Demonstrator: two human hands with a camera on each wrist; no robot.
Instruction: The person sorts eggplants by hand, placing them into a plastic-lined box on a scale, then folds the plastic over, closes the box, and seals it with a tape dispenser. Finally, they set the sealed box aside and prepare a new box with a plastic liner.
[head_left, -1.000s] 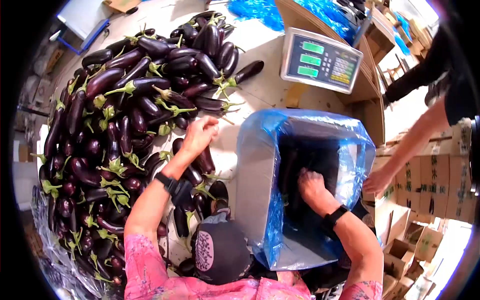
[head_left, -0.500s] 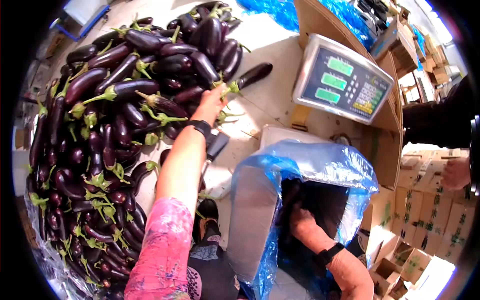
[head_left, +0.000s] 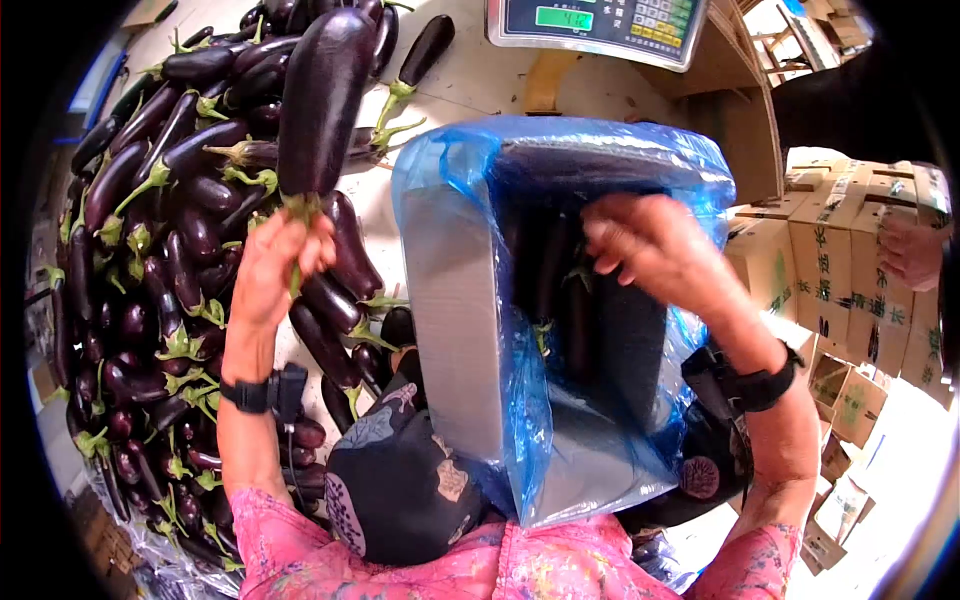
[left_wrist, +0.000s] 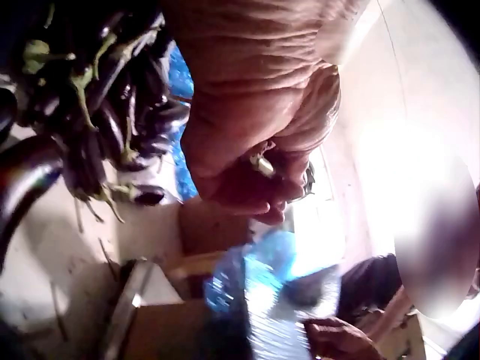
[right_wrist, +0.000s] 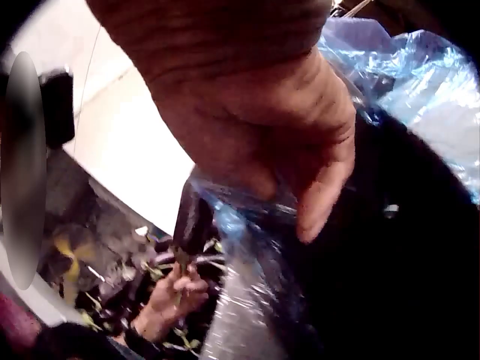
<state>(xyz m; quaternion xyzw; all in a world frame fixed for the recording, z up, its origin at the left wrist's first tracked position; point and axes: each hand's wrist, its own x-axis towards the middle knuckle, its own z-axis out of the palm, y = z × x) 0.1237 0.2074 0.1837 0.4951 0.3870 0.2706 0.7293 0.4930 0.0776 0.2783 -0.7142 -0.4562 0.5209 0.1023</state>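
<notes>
My left hand point(head_left: 283, 255) grips an eggplant point(head_left: 325, 100) by its green stem, holding it upright above the pile with the thick end up. In the left wrist view that hand's fingers point(left_wrist: 251, 199) curl round the stem. My right hand point(head_left: 655, 240) hangs over the mouth of a box point(head_left: 450, 320) lined with blue plastic film point(head_left: 640, 145), its fingers loosely bent and nothing between them. Deep inside the box lie dark eggplants point(head_left: 578, 325), partly lost in shadow. The right wrist view shows the right fingers point(right_wrist: 319, 206) at the film's edge.
A large heap of eggplants point(head_left: 200, 235) covers the left side. A scale display point(head_left: 600, 25) stands beyond the box, beside a cardboard sheet point(head_left: 740, 120). Stacked cartons point(head_left: 830, 260) are at right, where another person's hand point(head_left: 910, 250) shows.
My left hand reached into the heap, took an eggplant by its stem and brought it back, raised. My right hand has come up from inside the box to its mouth.
</notes>
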